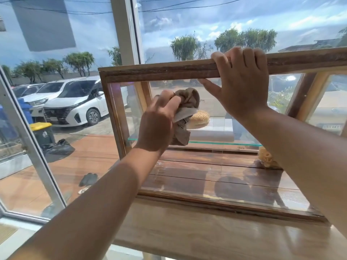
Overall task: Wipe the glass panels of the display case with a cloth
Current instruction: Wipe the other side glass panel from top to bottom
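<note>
A wooden-framed display case (159, 69) with glass panels stands on a wooden counter in front of me. My left hand (157, 126) holds a crumpled beige cloth (187, 104) inside the case, against the upper left part of its glass. My right hand (242, 81) grips the case's top wooden rail, fingers over the top and thumb underneath. A glass shelf (216, 142) crosses the inside, with a round seeded bun (200, 118) behind the cloth.
A pale pastry (265, 157) lies on the case's wooden floor at the right. The wooden counter (206, 233) runs below the case. Behind stand large windows with a white frame (125, 30); parked cars and bins are outside.
</note>
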Demonstrator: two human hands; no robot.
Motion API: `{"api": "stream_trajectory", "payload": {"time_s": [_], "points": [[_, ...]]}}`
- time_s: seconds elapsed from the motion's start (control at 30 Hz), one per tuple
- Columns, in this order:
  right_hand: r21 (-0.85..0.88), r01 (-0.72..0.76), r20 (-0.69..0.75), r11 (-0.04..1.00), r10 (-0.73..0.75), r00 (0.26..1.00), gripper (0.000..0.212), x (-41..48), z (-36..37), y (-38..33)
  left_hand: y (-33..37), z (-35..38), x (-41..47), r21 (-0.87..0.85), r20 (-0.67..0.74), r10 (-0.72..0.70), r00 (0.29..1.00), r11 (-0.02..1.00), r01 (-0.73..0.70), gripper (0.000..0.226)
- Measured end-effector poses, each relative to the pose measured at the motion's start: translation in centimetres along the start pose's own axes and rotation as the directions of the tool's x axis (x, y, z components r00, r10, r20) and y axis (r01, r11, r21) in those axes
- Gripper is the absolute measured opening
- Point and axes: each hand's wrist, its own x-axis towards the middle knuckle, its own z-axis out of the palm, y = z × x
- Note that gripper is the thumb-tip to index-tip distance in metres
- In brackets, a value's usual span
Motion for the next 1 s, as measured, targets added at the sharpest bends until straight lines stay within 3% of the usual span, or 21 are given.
{"api": "stream_trajectory", "payload": {"time_s": [0.1, 0.3, 0.4, 0.5, 0.57, 0.63, 0.7, 0.77, 0.9, 1.0], "points": [[-0.011, 0.002, -0.003, 1.000, -0.003, 1.000, 0.055, -0.1, 0.0, 0.1, 0.8, 1.2, -8.2, -0.020, 0.242, 0.078, 0.967, 0.997, -0.075, 0.044], [-0.012, 0.007, 0.003, 1.000, -0.007, 1.000, 0.054, 0.0, -0.1, 0.0, -0.1, 2.4, -19.5, -0.079, 0.624, 0.246, 0.742, 0.964, -0.254, 0.025], [-0.007, 0.001, -0.010, 1.000, -0.001, 1.000, 0.054, 0.0, 0.0, -0.1, -0.9, 1.6, -16.9, -0.023, 0.588, 0.254, 0.768, 0.954, -0.298, 0.039], [-0.009, 0.000, -0.015, 1.000, 0.000, 1.000, 0.055, -0.1, 0.1, 0.0, -1.9, -0.9, -9.9, 0.044, 0.395, 0.091, 0.914, 0.992, -0.118, 0.055], [-0.007, 0.003, -0.010, 1.000, -0.003, 1.000, 0.056, -0.1, 0.0, 0.0, -2.4, -2.3, -4.4, 0.085, 0.217, 0.005, 0.976, 0.996, -0.024, 0.036], [0.001, 0.003, -0.013, 1.000, -0.003, 1.000, 0.057, 0.0, -0.1, 0.0, -2.6, -2.6, -0.3, 0.109, 0.076, -0.047, 0.996, 0.993, 0.039, 0.015], [-0.001, 0.001, -0.015, 1.000, -0.001, 1.000, 0.057, 0.0, 0.0, 0.0, -2.4, -2.0, 0.6, 0.106, -0.005, -0.075, 0.997, 0.991, 0.076, 0.010], [-0.003, 0.004, -0.010, 1.000, -0.004, 1.000, 0.057, 0.0, -0.1, 0.0, -1.9, -1.2, -1.9, 0.080, 0.028, -0.082, 0.996, 0.994, 0.079, 0.019], [0.000, -0.008, -0.005, 1.000, 0.008, 1.000, 0.056, 0.0, 0.1, 0.0, -1.7, 0.2, -11.0, 0.084, 0.285, -0.006, 0.958, 0.996, -0.019, 0.069], [-0.006, -0.006, -0.020, 1.000, 0.006, 1.000, 0.054, 0.0, 0.0, -0.1, -2.0, 0.8, -16.7, 0.049, 0.462, 0.045, 0.886, 0.996, -0.076, 0.079]]}}
